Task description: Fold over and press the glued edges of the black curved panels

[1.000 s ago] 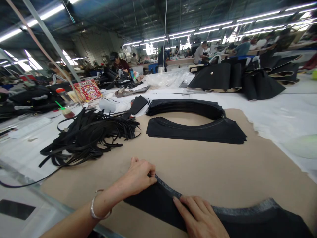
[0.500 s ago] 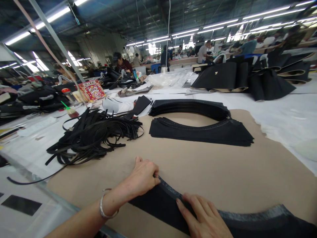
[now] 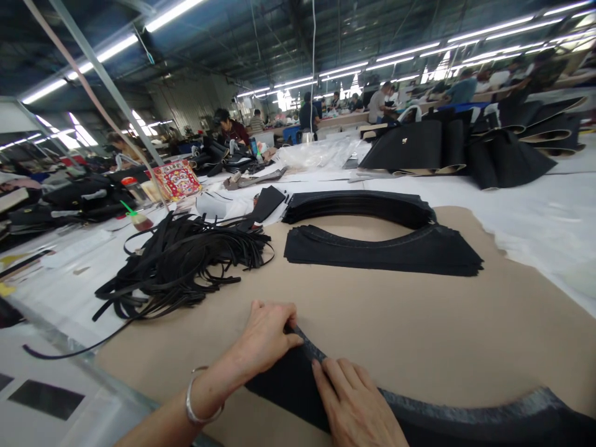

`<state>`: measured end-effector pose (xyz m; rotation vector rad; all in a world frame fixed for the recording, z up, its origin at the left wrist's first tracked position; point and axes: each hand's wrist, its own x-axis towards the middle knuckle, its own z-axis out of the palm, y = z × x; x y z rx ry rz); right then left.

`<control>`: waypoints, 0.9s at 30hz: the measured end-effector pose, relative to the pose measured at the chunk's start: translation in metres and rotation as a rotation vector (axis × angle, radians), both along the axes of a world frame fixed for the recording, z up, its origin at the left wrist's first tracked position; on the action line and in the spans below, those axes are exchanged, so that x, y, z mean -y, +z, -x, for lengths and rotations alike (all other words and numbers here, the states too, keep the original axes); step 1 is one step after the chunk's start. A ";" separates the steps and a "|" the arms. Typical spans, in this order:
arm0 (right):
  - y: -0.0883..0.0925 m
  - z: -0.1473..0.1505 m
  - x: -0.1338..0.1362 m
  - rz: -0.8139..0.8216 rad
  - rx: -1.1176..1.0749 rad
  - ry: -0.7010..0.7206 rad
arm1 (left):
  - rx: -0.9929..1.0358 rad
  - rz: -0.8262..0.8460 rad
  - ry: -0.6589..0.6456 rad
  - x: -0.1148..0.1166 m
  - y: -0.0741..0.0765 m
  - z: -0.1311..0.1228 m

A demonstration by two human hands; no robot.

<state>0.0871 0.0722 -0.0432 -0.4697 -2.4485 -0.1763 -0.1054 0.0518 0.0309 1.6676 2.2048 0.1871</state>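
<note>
A black curved fabric piece (image 3: 293, 379) lies in front of me, with a greyish band along its concave edge. My left hand (image 3: 270, 335), a silver bangle on its wrist, is closed on the upper left end of that edge, pinching it between thumb and bent fingers. Close by on the right, my right hand (image 3: 356, 400) rests over the same edge with its fingers stretched out and pressed down on the cloth. What lies beneath its palm is hidden. To the right of it, the rest of the curved edge stretches uncovered.
Two stacks of black curved pieces, a far one (image 3: 358, 202) and a near one (image 3: 382, 251), lie on the tan sheet (image 3: 395, 323). Tangled black strips (image 3: 181, 267) are heaped at left. Folded black panels (image 3: 419, 146) stand at back right. Other people work farther off.
My right hand has slid left along the curved edge, closer to my left hand. The left hand keeps its pinch at the end. The whole view has shifted slightly.
</note>
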 end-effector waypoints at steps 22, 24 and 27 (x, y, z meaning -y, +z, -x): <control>-0.011 0.000 -0.005 -0.025 -0.050 0.025 | 0.175 -0.010 0.108 -0.003 -0.018 0.026; -0.011 0.000 -0.006 -0.019 -0.044 0.031 | 0.179 -0.014 0.110 -0.003 -0.020 0.026; -0.011 -0.001 -0.005 -0.018 -0.035 0.027 | 0.182 -0.017 0.113 -0.004 -0.020 0.026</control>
